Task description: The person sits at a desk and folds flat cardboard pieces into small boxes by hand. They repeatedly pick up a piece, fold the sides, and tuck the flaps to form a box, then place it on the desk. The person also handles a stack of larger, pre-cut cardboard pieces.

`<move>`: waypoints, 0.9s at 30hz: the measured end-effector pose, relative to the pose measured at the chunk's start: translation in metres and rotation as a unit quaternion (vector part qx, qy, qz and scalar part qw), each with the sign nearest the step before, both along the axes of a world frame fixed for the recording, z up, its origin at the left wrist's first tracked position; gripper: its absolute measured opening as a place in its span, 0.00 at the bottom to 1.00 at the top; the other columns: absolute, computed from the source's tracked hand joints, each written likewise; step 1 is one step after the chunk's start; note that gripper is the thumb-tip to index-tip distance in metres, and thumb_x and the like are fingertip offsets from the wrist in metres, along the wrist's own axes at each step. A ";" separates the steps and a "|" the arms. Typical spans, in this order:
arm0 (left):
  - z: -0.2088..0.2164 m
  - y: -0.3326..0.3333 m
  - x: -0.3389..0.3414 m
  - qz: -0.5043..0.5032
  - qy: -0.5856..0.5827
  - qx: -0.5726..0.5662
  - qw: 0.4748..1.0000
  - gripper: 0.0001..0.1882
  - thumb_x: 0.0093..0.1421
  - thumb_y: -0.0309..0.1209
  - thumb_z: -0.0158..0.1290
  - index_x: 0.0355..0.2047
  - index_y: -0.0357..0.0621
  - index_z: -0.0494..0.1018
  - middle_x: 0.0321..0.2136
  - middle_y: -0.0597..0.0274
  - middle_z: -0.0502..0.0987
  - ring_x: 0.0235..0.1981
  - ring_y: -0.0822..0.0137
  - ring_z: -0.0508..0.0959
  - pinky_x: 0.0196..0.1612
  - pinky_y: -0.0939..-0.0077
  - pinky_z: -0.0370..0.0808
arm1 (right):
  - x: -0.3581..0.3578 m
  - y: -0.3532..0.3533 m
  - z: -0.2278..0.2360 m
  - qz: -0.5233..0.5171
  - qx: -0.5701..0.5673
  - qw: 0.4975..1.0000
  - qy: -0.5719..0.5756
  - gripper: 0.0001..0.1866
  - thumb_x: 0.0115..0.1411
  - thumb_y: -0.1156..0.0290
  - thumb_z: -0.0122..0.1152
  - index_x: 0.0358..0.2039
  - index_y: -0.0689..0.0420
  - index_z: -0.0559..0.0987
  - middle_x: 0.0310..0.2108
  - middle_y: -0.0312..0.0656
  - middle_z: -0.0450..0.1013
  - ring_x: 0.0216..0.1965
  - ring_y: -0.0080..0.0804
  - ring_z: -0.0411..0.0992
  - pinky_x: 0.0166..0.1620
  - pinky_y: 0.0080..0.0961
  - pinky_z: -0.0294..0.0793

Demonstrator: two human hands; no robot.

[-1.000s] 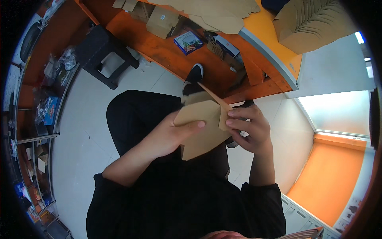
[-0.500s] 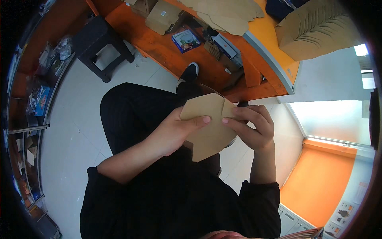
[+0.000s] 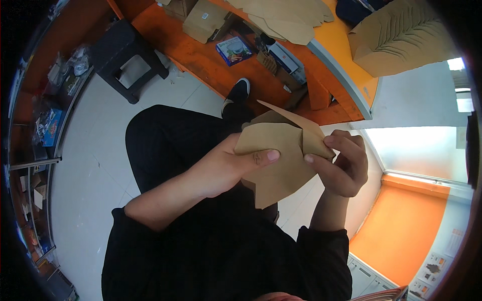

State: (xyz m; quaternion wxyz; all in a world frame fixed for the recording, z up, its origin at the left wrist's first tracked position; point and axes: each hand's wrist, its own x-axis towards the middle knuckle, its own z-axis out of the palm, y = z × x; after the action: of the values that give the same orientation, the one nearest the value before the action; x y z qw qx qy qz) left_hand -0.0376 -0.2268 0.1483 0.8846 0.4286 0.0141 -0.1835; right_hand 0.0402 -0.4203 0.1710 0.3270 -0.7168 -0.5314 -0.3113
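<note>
Between left hand point(image 3: 230, 166) and right hand point(image 3: 350, 166): folded brown cardboard point(image 3: 283, 173).

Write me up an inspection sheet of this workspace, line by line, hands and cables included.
Surface: yellow-orange tabletop with a grey edge, bearing flat cardboard sheets and an overlapping cardboard stack.
Job's things: brown cardboard piece, partly folded, held above the lap.
Clutter: blue printed box and brown box among other items on the lower orange board.
Hands: left hand grips the piece, thumb on its face; right hand pinches its right-hand flap.
Cables: nothing seen.
Surroundings: black stool, pale tiled floor, loaded shelving at left.
</note>
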 end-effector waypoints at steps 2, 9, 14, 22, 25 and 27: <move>0.001 0.000 0.001 -0.008 0.005 -0.012 1.000 0.19 0.60 0.33 0.50 0.49 0.36 0.64 0.42 0.59 0.72 0.45 0.70 0.72 0.48 0.74 0.68 | 0.000 -0.001 0.000 -0.002 0.006 1.000 -0.007 0.10 0.37 0.77 0.67 0.24 0.54 0.81 0.33 0.42 0.68 0.27 0.36 0.67 0.24 0.23 0.68; -0.008 -0.002 -0.005 -0.023 -0.056 0.029 0.998 0.21 0.61 0.30 0.47 0.54 0.38 0.58 0.48 0.57 0.67 0.52 0.68 0.66 0.53 0.70 0.64 | 0.003 -0.007 -0.004 0.142 0.063 0.924 0.349 0.12 0.51 0.69 0.54 0.38 0.56 0.74 0.35 0.43 0.68 0.44 0.42 0.65 0.48 0.36 0.62; -0.003 0.002 -0.007 -0.020 -0.029 -0.016 0.999 0.23 0.61 0.29 0.47 0.54 0.40 0.56 0.48 0.58 0.65 0.52 0.68 0.66 0.54 0.70 0.63 | -0.001 0.009 -0.025 0.219 0.109 0.829 0.503 0.19 0.59 0.68 0.46 0.50 0.60 0.62 0.50 0.50 0.63 0.56 0.46 0.59 0.58 0.39 0.52; -0.001 0.005 -0.009 0.024 -0.040 -0.003 0.999 0.25 0.58 0.25 0.49 0.55 0.41 0.54 0.49 0.58 0.63 0.52 0.67 0.65 0.54 0.69 0.62 | -0.007 0.007 -0.039 0.182 -0.030 0.865 0.467 0.18 0.61 0.72 0.38 0.52 0.60 0.61 0.55 0.50 0.59 0.57 0.43 0.58 0.61 0.38 0.47; -0.005 0.000 -0.011 0.015 -0.041 -0.008 0.999 0.24 0.58 0.26 0.49 0.55 0.43 0.56 0.47 0.60 0.66 0.50 0.70 0.67 0.50 0.74 0.67 | -0.012 0.007 -0.039 0.210 0.047 0.798 0.563 0.21 0.61 0.69 0.41 0.54 0.59 0.59 0.56 0.49 0.58 0.58 0.41 0.56 0.61 0.37 0.47; -0.005 -0.003 -0.009 -0.011 0.017 0.007 1.000 0.23 0.58 0.26 0.50 0.54 0.41 0.58 0.46 0.60 0.67 0.48 0.70 0.69 0.48 0.75 0.68 | -0.014 0.007 -0.039 0.216 0.091 0.751 0.617 0.24 0.60 0.65 0.45 0.56 0.59 0.57 0.56 0.49 0.58 0.59 0.40 0.55 0.61 0.36 0.47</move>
State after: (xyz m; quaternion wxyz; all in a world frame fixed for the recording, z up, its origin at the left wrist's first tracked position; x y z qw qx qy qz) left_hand -0.0469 -0.2296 0.1430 0.8794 0.4314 0.0258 -0.1999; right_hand 0.0266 -0.4130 0.1318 0.7058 -0.5863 -0.3235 0.2310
